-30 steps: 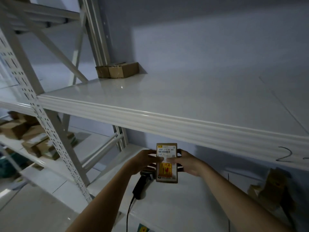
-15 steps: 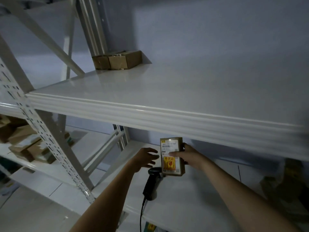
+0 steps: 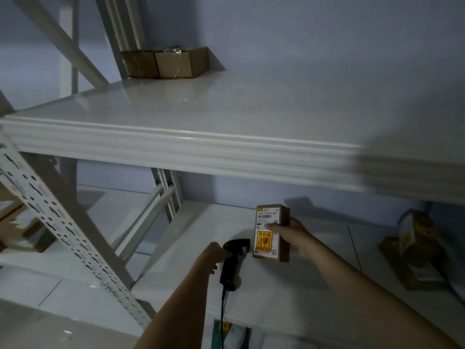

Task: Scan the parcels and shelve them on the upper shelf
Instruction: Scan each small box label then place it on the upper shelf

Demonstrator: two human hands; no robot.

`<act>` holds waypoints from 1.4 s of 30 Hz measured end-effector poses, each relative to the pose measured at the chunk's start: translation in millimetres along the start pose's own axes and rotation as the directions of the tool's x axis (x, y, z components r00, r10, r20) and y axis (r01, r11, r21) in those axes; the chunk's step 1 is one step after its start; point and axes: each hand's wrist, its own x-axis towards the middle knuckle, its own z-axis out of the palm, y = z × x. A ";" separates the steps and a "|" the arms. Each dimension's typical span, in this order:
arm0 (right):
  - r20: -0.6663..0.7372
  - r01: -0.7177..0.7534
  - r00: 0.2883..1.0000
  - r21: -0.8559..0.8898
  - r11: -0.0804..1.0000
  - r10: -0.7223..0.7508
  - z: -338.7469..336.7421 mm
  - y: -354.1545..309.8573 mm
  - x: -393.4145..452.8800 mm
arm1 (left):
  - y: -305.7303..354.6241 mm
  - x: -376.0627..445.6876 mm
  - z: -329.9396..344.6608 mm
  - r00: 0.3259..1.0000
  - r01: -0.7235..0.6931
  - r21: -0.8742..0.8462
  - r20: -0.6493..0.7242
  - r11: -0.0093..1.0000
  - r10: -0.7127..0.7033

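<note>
Right hand (image 3: 295, 236) grips the labelled parcel (image 3: 270, 234) upright; left hand (image 3: 214, 255) grasps the scanner (image 3: 232, 263).

Two boxes (image 3: 166, 62) sit side by side, touching, at the far left corner of the upper shelf (image 3: 226, 117), against the wall. Below it, over the lower shelf (image 3: 289, 293), the right hand (image 3: 294, 235) holds a parcel (image 3: 271, 233) upright. Just left of the parcel and nearer, the left hand (image 3: 216, 255) holds a scanner (image 3: 232, 260), its cable hanging over the near edge. More parcels (image 3: 415, 250) lie at the far right of the lower shelf.
</note>
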 end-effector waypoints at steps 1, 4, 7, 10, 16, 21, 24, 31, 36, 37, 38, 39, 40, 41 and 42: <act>-0.007 -0.015 1.000 0.012 1.000 0.015 -0.4 2.1 2.1 | 0.1 2.7 4.5 1.000 -0.002 0.000 0.023 1.000 0.002; -0.043 -0.074 0.996 0.041 0.996 0.076 -3.0 12.5 13.2 | -1.6 5.3 23.1 0.998 -0.030 -0.003 0.048 1.000 0.030; -0.070 -0.148 0.986 0.040 0.988 0.150 -8.0 24.9 26.1 | -7.9 9.8 38.1 0.997 -0.055 0.083 -0.041 0.995 0.059; -0.077 -0.156 0.984 0.048 0.987 0.159 -8.9 27.6 27.0 | -14.3 25.7 42.3 0.999 -0.041 0.029 -0.028 0.999 0.042; -0.145 -0.110 0.982 0.098 0.989 0.124 -17.7 43.7 29.7 | 8.2 -2.2 23.5 0.989 -0.139 -0.172 0.015 0.975 0.144; -0.163 -0.012 0.986 0.155 0.988 0.038 -6.0 21.7 2.0 | 16.0 -23.0 4.0 0.958 -0.262 -0.459 -0.020 0.849 0.286; -0.150 0.039 0.989 0.170 0.985 -0.013 -4.4 10.5 -5.8 | 29.2 -36.5 -6.1 0.941 -0.329 -0.508 -0.105 0.796 0.322; -0.204 0.122 0.974 0.117 0.986 -0.096 -4.5 0.2 -17.4 | 69.0 -66.4 -24.8 0.907 -0.395 -0.509 -0.082 0.765 0.413; -0.235 0.163 0.960 0.023 0.986 -0.153 -7.6 -6.6 -15.5 | 80.1 -78.2 -26.7 0.879 -0.458 -0.390 -0.067 0.799 0.472; -0.242 0.171 0.957 0.019 0.985 -0.162 -8.4 -8.0 -14.6 | 81.5 -79.5 -26.0 0.880 -0.459 -0.378 -0.067 0.804 0.471; -0.251 0.177 0.954 0.017 0.984 -0.167 -9.5 -9.3 -14.3 | 82.9 -80.8 -24.7 0.878 -0.463 -0.371 -0.069 0.805 0.474; -0.261 0.178 0.951 0.015 0.984 -0.169 -10.8 -10.3 -13.7 | 84.5 -82.5 -23.0 0.876 -0.466 -0.367 -0.068 0.805 0.477; -0.267 0.179 0.949 0.011 0.984 -0.169 -12.3 -10.7 -12.7 | 86.1 -84.3 -21.2 0.875 -0.468 -0.368 -0.065 0.803 0.480; -0.271 0.176 0.948 0.006 0.984 -0.168 -13.9 -10.5 -11.5 | 87.4 -85.9 -19.0 0.873 -0.470 -0.376 -0.063 0.799 0.484; -0.271 0.172 0.948 0.002 0.985 -0.165 -15.5 -9.8 -10.2 | 88.7 -87.7 -17.4 0.870 -0.473 -0.382 -0.062 0.794 0.489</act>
